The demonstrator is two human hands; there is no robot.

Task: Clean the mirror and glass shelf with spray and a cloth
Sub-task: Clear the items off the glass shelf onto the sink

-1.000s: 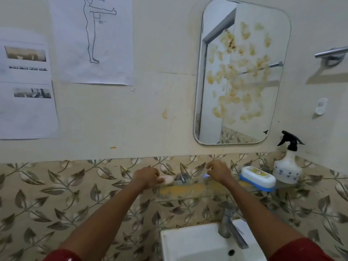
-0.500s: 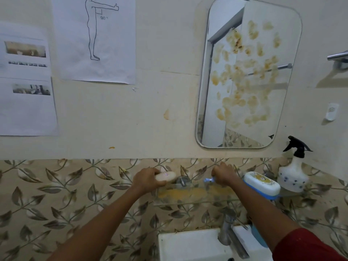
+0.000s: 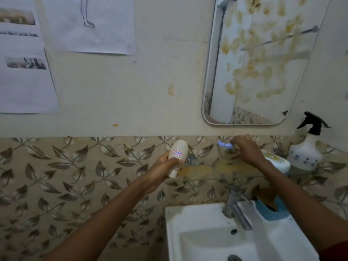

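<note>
Now the left hand (image 3: pixel 165 166) lifts the small cream plastic bottle with a red-edged label (image 3: pixel 177 156) up off the long glass shelf (image 3: pixel 207 170). A moment ago that bottle was lying flat on the shelf under the fingers; now the hand is wrapped tight around it and it tilts in the air, just left of the shelf end. The right hand (image 3: pixel 246 149) is closed on a small thing with a blue and white tip (image 3: pixel 225 145), which pokes out to the left of the fingers. It is too blurry to name. Just right of that hand, a white soap box with a yellow top (image 3: pixel 276 161) sits on the shelf, and past it stands the white spray bottle with a black trigger (image 3: pixel 307 149). Above the right hand hangs the big rounded mirror (image 3: pixel 259 59), covered in yellow-brown spots. The shelf has a yellow smear too. I think the person is clearing the shelf first, so no wiping has begun.
</note>
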